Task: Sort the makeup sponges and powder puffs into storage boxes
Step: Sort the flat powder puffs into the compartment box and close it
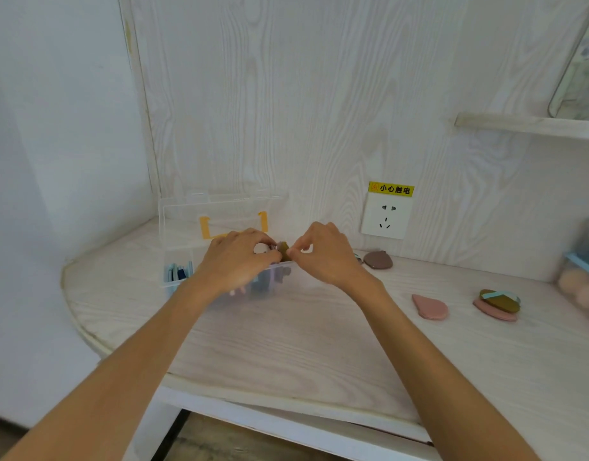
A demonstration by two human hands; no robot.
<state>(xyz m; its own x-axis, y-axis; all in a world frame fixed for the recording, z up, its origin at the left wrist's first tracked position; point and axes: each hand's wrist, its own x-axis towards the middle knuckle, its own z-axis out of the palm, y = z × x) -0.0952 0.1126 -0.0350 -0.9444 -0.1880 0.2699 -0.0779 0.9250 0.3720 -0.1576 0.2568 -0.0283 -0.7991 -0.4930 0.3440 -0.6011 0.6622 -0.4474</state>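
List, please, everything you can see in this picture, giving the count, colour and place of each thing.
storage box: one, clear with a yellow latch, lid up, back left of the table.
puffs in the box: several, blue and white, left end; count unclear.
olive puff: one, pinched between both hands above the box.
brown puff: one, by the wall.
pink puff: one, right of the box.
stacked puffs: olive on pink, further right.
sponge container: one, clear, right edge.
wall socket: one, white.
table: one, pale wood.
left hand: one.
right hand: one.
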